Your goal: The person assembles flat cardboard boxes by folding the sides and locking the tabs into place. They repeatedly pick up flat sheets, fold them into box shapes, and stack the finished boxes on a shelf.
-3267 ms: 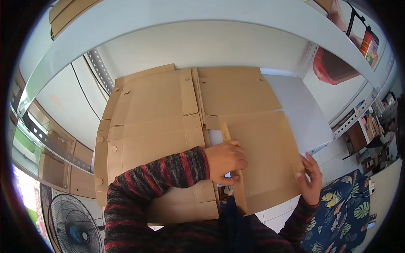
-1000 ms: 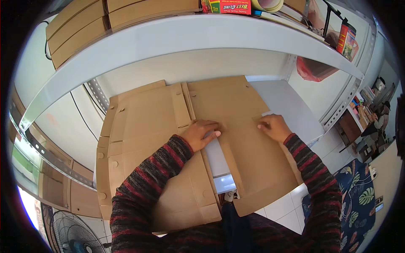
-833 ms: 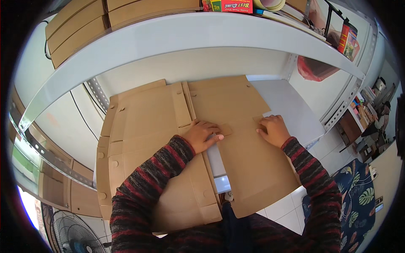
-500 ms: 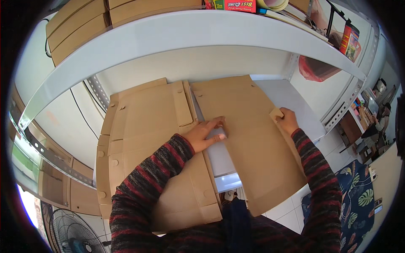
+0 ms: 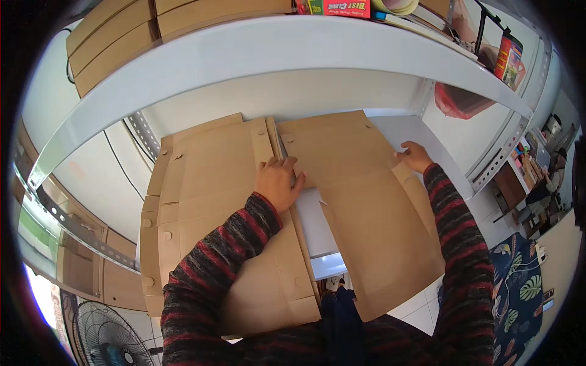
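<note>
A long brown cardboard sheet (image 5: 366, 207), cut with flaps and slots, lies to the right and reaches past the table's near edge. My left hand (image 5: 278, 183) lies across the gap beside it, fingers bent but apart, over the inner edge of the left cardboard stack (image 5: 213, 165). The thumb is close to a flap on the sheet's left side. At the sheet's right edge is my right hand (image 5: 416, 157), thumb and forefinger apart. It touches a narrow side flap (image 5: 403, 171) that sticks outward; its other fingers are partly hidden.
A white shelf beam (image 5: 293, 46) curves overhead, carrying cardboard boxes (image 5: 116, 46), a red box (image 5: 345, 7) and a red can (image 5: 508, 58). The pale table (image 5: 412, 131) shows behind the sheet. A black fan (image 5: 110, 335) stands at lower left, patterned cloth (image 5: 519, 293) at lower right.
My left hand has moved left, off the sheet's inner edge onto the stack side. My right hand has shifted slightly up and its pinch on the side flap has loosened. The left flap now lies outward.
</note>
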`<action>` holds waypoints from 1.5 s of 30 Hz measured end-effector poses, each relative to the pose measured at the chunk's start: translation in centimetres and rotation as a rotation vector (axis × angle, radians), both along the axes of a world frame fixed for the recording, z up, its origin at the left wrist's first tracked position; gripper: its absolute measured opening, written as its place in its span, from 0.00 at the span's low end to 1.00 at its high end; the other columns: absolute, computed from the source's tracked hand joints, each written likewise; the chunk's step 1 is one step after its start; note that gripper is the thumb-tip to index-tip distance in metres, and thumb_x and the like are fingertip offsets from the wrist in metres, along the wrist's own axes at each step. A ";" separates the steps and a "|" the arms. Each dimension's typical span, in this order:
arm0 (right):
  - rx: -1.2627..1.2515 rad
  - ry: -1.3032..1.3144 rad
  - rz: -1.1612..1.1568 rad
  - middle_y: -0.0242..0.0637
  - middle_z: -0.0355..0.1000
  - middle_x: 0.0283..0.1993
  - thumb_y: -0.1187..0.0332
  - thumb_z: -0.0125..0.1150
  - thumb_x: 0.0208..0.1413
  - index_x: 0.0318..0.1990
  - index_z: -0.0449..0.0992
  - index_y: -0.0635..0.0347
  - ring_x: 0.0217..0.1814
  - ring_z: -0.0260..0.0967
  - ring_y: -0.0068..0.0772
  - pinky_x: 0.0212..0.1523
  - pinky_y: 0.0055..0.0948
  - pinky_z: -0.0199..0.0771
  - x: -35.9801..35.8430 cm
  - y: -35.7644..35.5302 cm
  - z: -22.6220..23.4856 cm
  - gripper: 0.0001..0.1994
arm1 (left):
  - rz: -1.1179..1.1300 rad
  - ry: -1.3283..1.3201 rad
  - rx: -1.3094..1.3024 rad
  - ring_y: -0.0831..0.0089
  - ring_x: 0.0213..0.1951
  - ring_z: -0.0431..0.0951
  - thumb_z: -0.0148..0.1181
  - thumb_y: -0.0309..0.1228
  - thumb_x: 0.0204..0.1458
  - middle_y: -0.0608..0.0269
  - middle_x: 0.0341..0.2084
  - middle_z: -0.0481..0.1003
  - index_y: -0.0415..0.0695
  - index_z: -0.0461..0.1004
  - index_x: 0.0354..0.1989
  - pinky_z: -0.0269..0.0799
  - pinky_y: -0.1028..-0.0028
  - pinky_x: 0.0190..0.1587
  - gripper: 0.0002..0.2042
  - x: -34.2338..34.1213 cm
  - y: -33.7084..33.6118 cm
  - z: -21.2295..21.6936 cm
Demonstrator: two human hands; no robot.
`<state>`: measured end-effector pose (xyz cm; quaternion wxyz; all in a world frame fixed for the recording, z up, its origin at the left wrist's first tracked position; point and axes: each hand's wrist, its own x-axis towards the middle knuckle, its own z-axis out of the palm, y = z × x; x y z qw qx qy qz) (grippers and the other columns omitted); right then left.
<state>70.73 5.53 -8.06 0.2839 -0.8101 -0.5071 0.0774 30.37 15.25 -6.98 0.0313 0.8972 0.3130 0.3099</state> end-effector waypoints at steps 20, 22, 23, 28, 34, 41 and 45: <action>0.081 -0.522 0.298 0.53 0.71 0.44 0.74 0.55 0.49 0.43 0.71 0.69 0.48 0.68 0.53 0.50 0.42 0.69 -11.3 0.0 -0.2 0.13 | -0.476 -0.001 -0.342 0.45 0.59 0.61 0.45 0.53 0.58 0.39 0.56 0.63 0.38 0.52 0.64 0.54 0.56 0.61 0.34 0.5 0.1 -1.8; 0.196 -0.657 0.366 0.54 0.71 0.42 0.74 0.53 0.50 0.39 0.71 0.69 0.48 0.69 0.50 0.49 0.41 0.70 -11.1 0.1 -1.7 0.10 | -0.475 0.080 -0.313 0.45 0.59 0.61 0.42 0.56 0.57 0.40 0.57 0.63 0.38 0.52 0.65 0.51 0.55 0.63 0.37 0.7 0.0 -1.9; 0.215 -0.674 0.365 0.53 0.72 0.42 0.74 0.53 0.50 0.39 0.71 0.69 0.48 0.69 0.49 0.49 0.41 0.70 -10.9 0.1 -2.3 0.09 | -0.475 0.121 -0.298 0.46 0.59 0.61 0.41 0.58 0.57 0.40 0.57 0.63 0.37 0.51 0.65 0.50 0.55 0.63 0.38 0.8 0.0 -2.0; 0.185 -0.623 0.357 0.52 0.72 0.43 0.74 0.53 0.51 0.38 0.72 0.70 0.49 0.69 0.48 0.50 0.39 0.70 -11.5 0.1 -2.2 0.09 | -0.415 0.227 -0.338 0.51 0.61 0.59 0.40 0.58 0.57 0.48 0.59 0.63 0.36 0.49 0.65 0.48 0.58 0.64 0.38 1.0 0.1 -1.8; 0.127 -0.484 0.252 0.53 0.68 0.52 0.70 0.54 0.53 0.50 0.67 0.69 0.54 0.66 0.51 0.53 0.40 0.69 -12.1 -0.8 -1.1 0.18 | -0.443 0.200 -0.310 0.52 0.61 0.60 0.48 0.51 0.56 0.48 0.59 0.63 0.36 0.44 0.66 0.50 0.58 0.63 0.38 1.0 -0.2 -1.4; 0.278 -0.459 0.242 0.55 0.55 0.65 0.68 0.59 0.53 0.59 0.61 0.66 0.65 0.55 0.55 0.62 0.41 0.59 -13.3 -11.3 6.2 0.26 | -0.495 -0.040 -0.224 0.47 0.50 0.69 0.53 0.51 0.54 0.42 0.49 0.67 0.38 0.55 0.63 0.63 0.58 0.55 0.35 0.5 0.2 -2.0; 0.539 -0.442 -0.119 0.49 0.50 0.69 0.67 0.60 0.53 0.65 0.52 0.65 0.70 0.49 0.48 0.68 0.43 0.46 -15.0 -21.7 5.1 0.34 | -0.429 -0.041 -0.338 0.51 0.47 0.70 0.52 0.47 0.55 0.46 0.43 0.68 0.40 0.60 0.60 0.64 0.59 0.53 0.29 0.3 -0.5 -1.5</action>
